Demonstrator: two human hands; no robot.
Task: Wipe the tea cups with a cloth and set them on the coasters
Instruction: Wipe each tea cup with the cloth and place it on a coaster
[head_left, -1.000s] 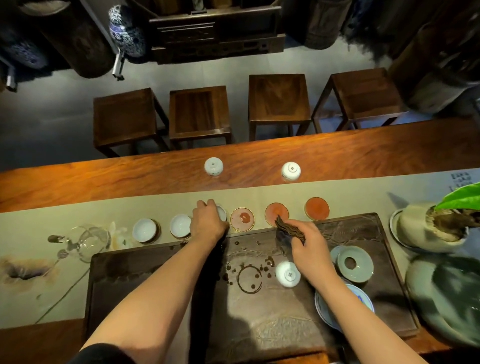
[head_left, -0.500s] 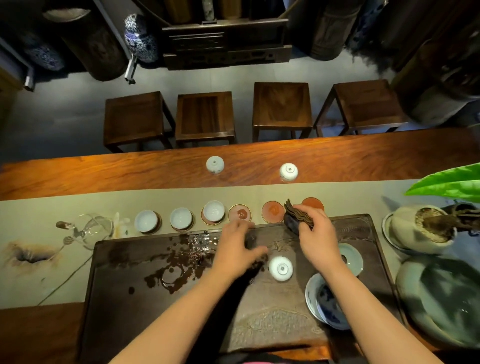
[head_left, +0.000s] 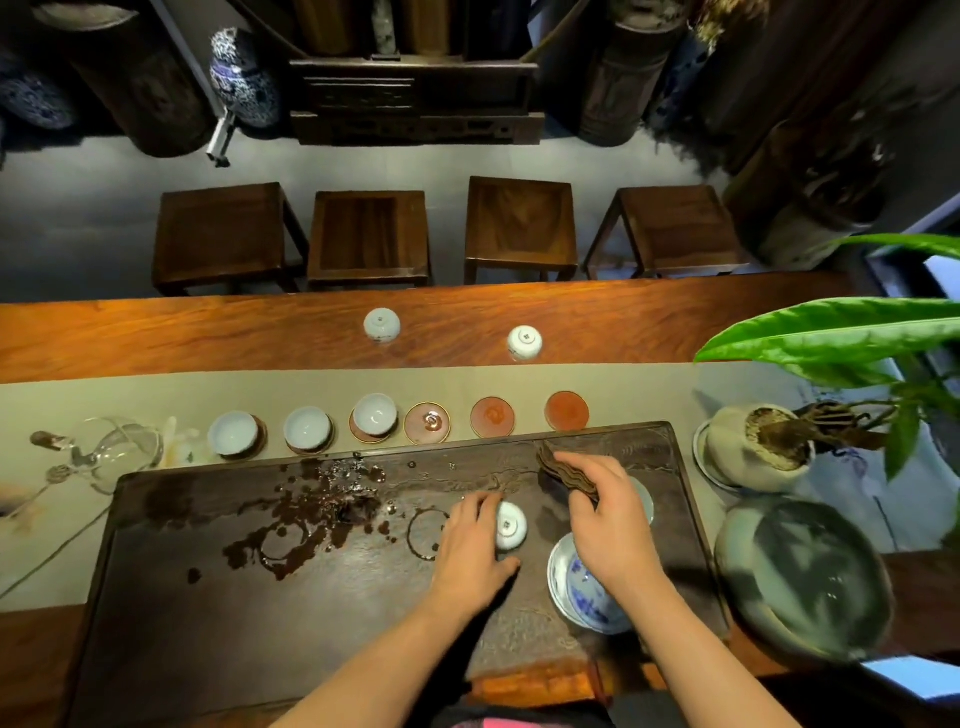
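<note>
Tea house: long wooden table (head_left: 156, 338), row of stools (head_left: 522, 223), wet tea tray (head_left: 208, 597), porcelain jars (head_left: 239, 78).

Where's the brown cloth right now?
The brown cloth is in the right hand, over the tea tray's far right part, just right of the upside-down cup.

Dim overall, with warm light pooled from above on the bench (head_left: 156, 338) — bright orange sheen along its far plank. Wet glare on the dark tray (head_left: 182, 597) near the puddles. Soft shadows under both forearms. Strong wide-angle bending at the edges; stools (head_left: 522, 223) splayed outward. Green leaf (head_left: 831, 332) overlit — cool blue daylight at far right. Background murky, slightly soft.
</note>
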